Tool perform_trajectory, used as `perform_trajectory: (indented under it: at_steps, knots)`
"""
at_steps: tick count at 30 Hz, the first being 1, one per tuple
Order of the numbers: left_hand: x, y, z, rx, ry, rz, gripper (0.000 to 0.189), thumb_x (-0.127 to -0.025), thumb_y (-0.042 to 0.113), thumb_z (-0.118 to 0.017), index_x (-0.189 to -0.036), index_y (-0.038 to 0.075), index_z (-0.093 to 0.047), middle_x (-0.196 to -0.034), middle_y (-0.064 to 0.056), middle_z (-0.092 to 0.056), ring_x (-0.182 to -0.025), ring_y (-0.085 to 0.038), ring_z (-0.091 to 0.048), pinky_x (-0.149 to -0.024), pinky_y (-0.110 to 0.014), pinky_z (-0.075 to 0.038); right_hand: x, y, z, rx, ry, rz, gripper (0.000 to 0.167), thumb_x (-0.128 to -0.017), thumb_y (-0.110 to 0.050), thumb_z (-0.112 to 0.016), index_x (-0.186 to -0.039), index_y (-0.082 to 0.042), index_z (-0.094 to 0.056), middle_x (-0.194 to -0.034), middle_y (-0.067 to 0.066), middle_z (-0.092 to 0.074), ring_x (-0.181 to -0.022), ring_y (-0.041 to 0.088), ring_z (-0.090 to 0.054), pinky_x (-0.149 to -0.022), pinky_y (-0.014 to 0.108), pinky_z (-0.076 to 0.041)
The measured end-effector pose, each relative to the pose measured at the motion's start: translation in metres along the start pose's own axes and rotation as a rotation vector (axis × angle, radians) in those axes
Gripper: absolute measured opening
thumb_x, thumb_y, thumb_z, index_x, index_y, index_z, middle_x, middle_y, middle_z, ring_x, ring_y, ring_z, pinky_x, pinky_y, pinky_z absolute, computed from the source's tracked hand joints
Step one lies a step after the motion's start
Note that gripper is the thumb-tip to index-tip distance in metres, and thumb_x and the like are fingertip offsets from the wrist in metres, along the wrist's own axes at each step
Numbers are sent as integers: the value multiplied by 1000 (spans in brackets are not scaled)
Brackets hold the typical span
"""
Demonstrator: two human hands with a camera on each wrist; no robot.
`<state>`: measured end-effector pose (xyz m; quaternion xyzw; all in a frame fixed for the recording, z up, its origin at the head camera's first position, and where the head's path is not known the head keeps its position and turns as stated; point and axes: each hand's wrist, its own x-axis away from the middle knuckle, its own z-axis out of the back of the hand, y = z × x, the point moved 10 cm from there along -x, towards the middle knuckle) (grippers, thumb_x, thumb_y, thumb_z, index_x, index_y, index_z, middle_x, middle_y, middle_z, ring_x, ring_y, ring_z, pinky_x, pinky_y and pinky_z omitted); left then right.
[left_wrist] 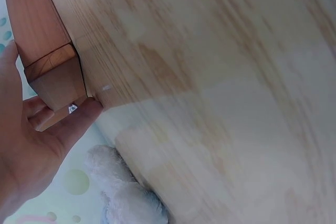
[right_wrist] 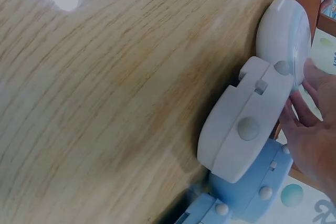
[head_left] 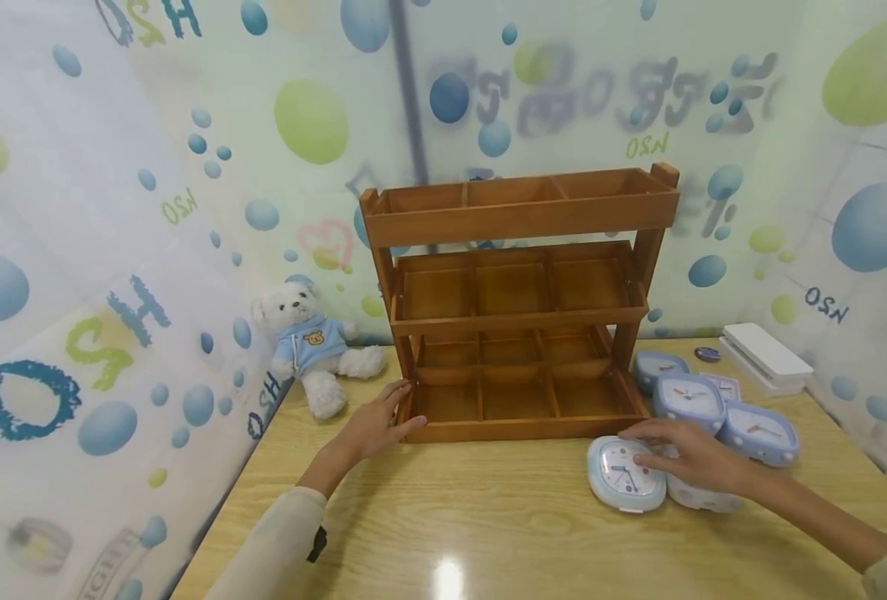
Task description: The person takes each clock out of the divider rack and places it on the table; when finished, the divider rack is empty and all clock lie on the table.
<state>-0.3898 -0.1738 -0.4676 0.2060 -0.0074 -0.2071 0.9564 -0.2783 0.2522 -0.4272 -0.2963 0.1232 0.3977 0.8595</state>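
My left hand (head_left: 372, 427) is at the lower left corner of a brown wooden tiered shelf (head_left: 522, 218). In the left wrist view, thumb and fingers hold the shelf's corner (left_wrist: 58, 77) from both sides. On the right, my right hand (head_left: 694, 454) holds a white and pale blue alarm clock (head_left: 627, 479) by its upper right side, thumb over the face. The right wrist view shows that clock (right_wrist: 283, 38) beside a white clock (right_wrist: 239, 121), which the hand partly covers in the head view. Behind the hand stand several blue-purple clocks (head_left: 687, 400).
A white teddy bear in a blue hoodie (head_left: 312, 346) sits left of the shelf against the patterned curtain (head_left: 226, 108). White boxes (head_left: 769, 354) and a small dark oval object (head_left: 708, 354) lie at the back right. All stand on a wood-grain table (head_left: 488, 500).
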Motion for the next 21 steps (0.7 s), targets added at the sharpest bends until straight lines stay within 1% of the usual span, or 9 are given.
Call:
perform_trajectory:
  at_steps: [4, 6, 9, 15, 18, 21]
  knots:
    - [2, 2, -1, 10, -3, -2, 90, -98, 68, -55, -162, 9, -36, -169, -6, -30, -121, -37, -65, -107, -54, -47, 3, 5, -5, -23, -26, -29, 26, -91, -6, -79, -117, -4, -75, -111, 9, -77, -97, 15, -73, -76, 29, -61]
    - [2, 3, 0, 16, -3, -3, 89, -98, 68, -56, -162, 9, -36, -169, -5, -30, -116, -35, -67, -106, -54, -47, 4, 6, -6, -28, -30, -34, 25, -92, -5, -78, -116, -4, -75, -111, 9, -77, -97, 15, -73, -75, 29, -61]
    - [2, 4, 0, 18, 0, -5, 89, -98, 68, -56, -162, 9, -37, -169, -5, -30, -113, -34, -68, -105, -54, -48, 5, 7, -6, -23, -30, -36, 25, -92, -5, -78, -116, -5, -75, -111, 8, -77, -98, 16, -73, -75, 30, -61]
    - [1, 4, -2, 23, -18, -3, 88, -99, 66, -55, -162, 8, -36, -170, -6, -29, -117, -35, -66, -107, -55, -46, 6, 7, -6, -26, -29, -48, 26, -93, -6, -77, -119, -2, -75, -113, 10, -76, -100, 18, -73, -78, 32, -61]
    - [1, 5, -3, 28, -38, -5, 88, -100, 65, -55, -163, 8, -35, -170, -7, -28, -121, -36, -65, -109, -54, -44, 8, 7, -7, -28, -33, -71, 29, -93, -8, -78, -120, 1, -74, -115, 12, -76, -102, 21, -73, -80, 33, -61]
    - [3, 7, -2, 17, -46, -13, 86, -101, 63, -56, -162, 7, -36, -169, -8, -29, -125, -35, -63, -111, -53, -43, 7, 7, -4, -2, -27, -103, 31, -93, -12, -79, -121, 1, -74, -117, 12, -76, -101, 20, -74, -80, 33, -61]
